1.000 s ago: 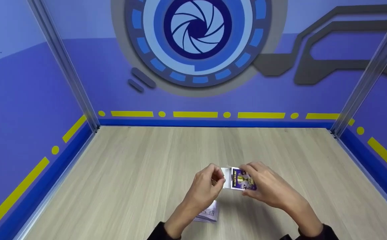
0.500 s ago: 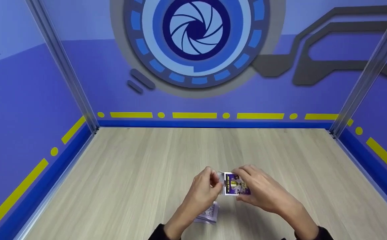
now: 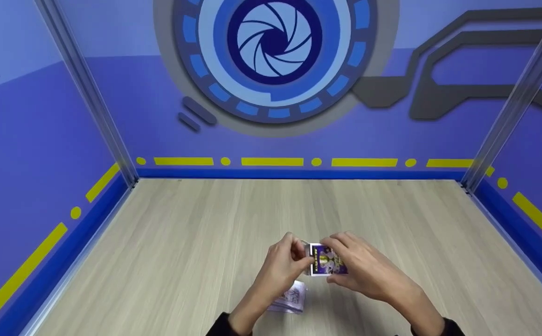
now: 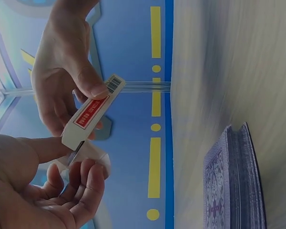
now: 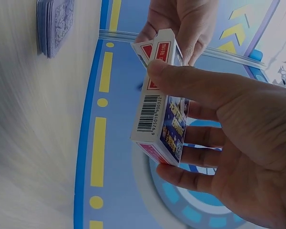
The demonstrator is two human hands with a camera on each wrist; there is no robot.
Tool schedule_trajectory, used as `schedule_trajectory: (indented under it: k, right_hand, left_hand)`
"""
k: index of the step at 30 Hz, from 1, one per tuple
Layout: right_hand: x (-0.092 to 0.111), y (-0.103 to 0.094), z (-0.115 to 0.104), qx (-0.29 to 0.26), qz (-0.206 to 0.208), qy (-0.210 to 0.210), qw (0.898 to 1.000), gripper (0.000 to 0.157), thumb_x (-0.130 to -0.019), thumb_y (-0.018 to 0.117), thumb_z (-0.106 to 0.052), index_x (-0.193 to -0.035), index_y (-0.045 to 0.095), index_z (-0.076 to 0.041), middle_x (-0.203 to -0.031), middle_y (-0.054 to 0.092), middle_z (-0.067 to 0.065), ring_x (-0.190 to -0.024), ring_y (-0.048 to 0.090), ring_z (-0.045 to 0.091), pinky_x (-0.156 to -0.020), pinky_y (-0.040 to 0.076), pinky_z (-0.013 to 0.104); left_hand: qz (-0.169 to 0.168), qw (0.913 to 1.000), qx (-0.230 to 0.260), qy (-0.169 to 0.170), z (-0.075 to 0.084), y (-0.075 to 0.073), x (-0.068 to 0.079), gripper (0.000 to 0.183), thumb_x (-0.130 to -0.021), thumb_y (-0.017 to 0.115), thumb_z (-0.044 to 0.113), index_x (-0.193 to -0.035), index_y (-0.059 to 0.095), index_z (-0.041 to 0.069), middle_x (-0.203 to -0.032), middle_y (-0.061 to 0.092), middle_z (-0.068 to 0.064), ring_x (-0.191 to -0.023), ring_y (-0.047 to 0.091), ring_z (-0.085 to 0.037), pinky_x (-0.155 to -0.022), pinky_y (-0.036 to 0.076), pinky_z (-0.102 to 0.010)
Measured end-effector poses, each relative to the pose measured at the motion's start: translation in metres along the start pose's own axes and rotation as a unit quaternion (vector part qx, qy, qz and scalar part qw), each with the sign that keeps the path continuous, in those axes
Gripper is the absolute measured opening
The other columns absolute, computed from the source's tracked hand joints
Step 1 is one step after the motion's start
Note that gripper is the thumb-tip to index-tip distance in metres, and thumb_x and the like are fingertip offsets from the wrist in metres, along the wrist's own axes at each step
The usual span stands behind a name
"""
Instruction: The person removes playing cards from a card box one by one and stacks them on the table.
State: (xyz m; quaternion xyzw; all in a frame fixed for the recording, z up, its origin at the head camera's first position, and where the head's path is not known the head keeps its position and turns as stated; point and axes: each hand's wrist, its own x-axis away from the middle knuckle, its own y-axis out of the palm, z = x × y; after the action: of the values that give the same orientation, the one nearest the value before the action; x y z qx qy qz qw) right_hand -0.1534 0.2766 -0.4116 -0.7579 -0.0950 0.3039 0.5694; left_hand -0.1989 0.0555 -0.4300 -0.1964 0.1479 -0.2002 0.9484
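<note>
My right hand [image 3: 369, 268] holds a small playing-card box [image 3: 324, 259] above the table, thumb on one narrow side and fingers on the opposite one. The box has a purple printed face, white edges and a barcode side [image 5: 148, 114]. At its left end a white flap [image 4: 97, 153] is folded outward. My left hand [image 3: 280, 261] is at this end, its thumb against the box and its curled fingers around the flap. Below the left hand a deck of playing cards [image 3: 293, 296] with patterned purple-grey backs lies on the table, partly hidden by the wrist in the head view.
The wood-grain table [image 3: 196, 233] spreads around the hands. Blue-purple printed panels [image 3: 135, 93] stand behind it and on both sides, joined by metal corner posts [image 3: 84, 84].
The box in my right hand has moved left and slightly toward me, up against my left hand. Less of the white flap shows, and the left thumb now reaches onto the box's end.
</note>
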Motion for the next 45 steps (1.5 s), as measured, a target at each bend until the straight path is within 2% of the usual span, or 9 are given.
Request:
schedule_trajectory:
  k: [12,20,23,26,30,34,37,41,45]
  right_hand:
    - [0.001,0.002,0.005,0.003,-0.003,0.013,1.000,0.071,-0.077,0.093,-0.030,-0.136,0.058,-0.011,-0.124,0.062,0.001,-0.109,0.059,0.016,-0.090,0.055,0.041]
    - [0.002,0.001,0.008,0.001,0.001,0.029,1.000,0.071,-0.077,0.093,-0.029,-0.136,0.059,-0.008,-0.126,0.063,0.005,-0.112,0.060,0.020,-0.090,0.056,0.044]
    - [0.002,-0.001,0.010,-0.004,0.005,0.031,1.000,0.070,-0.079,0.092,-0.028,-0.137,0.058,-0.006,-0.127,0.062,0.006,-0.112,0.060,0.020,-0.090,0.056,0.044]
    - [0.003,-0.002,0.013,-0.006,0.011,0.029,0.999,0.069,-0.080,0.091,-0.028,-0.137,0.058,-0.006,-0.127,0.063,0.006,-0.112,0.061,0.020,-0.089,0.056,0.044]
    - [0.003,-0.002,0.015,-0.005,0.015,0.029,0.999,0.068,-0.081,0.090,-0.028,-0.137,0.058,-0.007,-0.126,0.063,0.005,-0.111,0.061,0.020,-0.089,0.056,0.044]
    - [0.002,-0.001,0.015,-0.003,0.013,0.029,1.000,0.069,-0.079,0.091,-0.030,-0.137,0.059,-0.010,-0.125,0.063,0.004,-0.111,0.061,0.018,-0.089,0.056,0.043]
    - [0.002,0.000,0.015,0.002,0.010,0.026,1.000,0.070,-0.078,0.092,-0.031,-0.137,0.060,-0.010,-0.125,0.063,0.003,-0.111,0.061,0.019,-0.091,0.056,0.043]
    - [0.001,0.000,0.014,0.003,0.001,0.029,1.000,0.071,-0.078,0.092,-0.031,-0.137,0.059,-0.010,-0.126,0.063,0.004,-0.113,0.061,0.020,-0.093,0.055,0.044]
    - [0.002,-0.002,0.014,0.003,-0.001,0.035,0.999,0.070,-0.080,0.091,-0.030,-0.138,0.059,-0.008,-0.127,0.063,0.007,-0.113,0.062,0.024,-0.093,0.055,0.047]
  left_hand:
    - [0.001,0.9999,0.015,-0.004,0.000,-0.005,-0.001,0.022,-0.090,0.077,0.002,-0.093,0.056,0.009,-0.082,0.062,0.004,-0.072,0.059,-0.008,-0.060,0.049,-0.021]
    - [0.011,0.9995,-0.001,0.030,0.004,-0.013,-0.002,0.024,-0.091,0.068,-0.007,-0.112,0.063,0.003,-0.090,0.075,-0.004,-0.081,0.068,-0.011,-0.071,0.055,-0.025]
    - [0.019,0.9982,-0.023,0.051,0.005,-0.016,-0.002,0.033,-0.091,0.063,-0.009,-0.121,0.064,0.002,-0.088,0.071,-0.002,-0.077,0.062,-0.008,-0.067,0.052,-0.024]
    - [0.025,0.9958,-0.067,0.058,0.006,-0.018,-0.002,0.042,-0.089,0.058,-0.009,-0.129,0.066,0.005,-0.097,0.065,0.000,-0.079,0.054,-0.007,-0.069,0.047,-0.024]
    - [0.002,0.9913,-0.122,0.050,0.007,-0.021,-0.001,0.048,-0.089,0.063,-0.001,-0.135,0.066,0.010,-0.112,0.054,0.001,-0.083,0.050,-0.009,-0.073,0.046,-0.025]
    - [-0.023,0.9823,-0.176,0.061,0.006,-0.023,0.001,0.051,-0.087,0.080,0.014,-0.135,0.063,0.011,-0.124,0.046,-0.002,-0.092,0.054,-0.013,-0.078,0.051,-0.028]
    - [-0.020,0.9667,-0.238,0.093,0.005,-0.022,0.002,0.060,-0.080,0.091,0.025,-0.130,0.062,0.011,-0.128,0.044,-0.005,-0.103,0.054,-0.018,-0.087,0.052,-0.035]
    - [-0.012,0.9455,-0.302,0.122,0.003,-0.019,0.002,0.064,-0.075,0.094,0.030,-0.126,0.061,0.010,-0.123,0.048,-0.004,-0.108,0.052,-0.019,-0.093,0.049,-0.037]
    - [-0.023,0.9369,-0.325,0.126,0.002,-0.020,0.001,0.067,-0.079,0.091,0.030,-0.135,0.060,0.009,-0.118,0.051,-0.001,-0.110,0.051,-0.017,-0.097,0.048,-0.035]
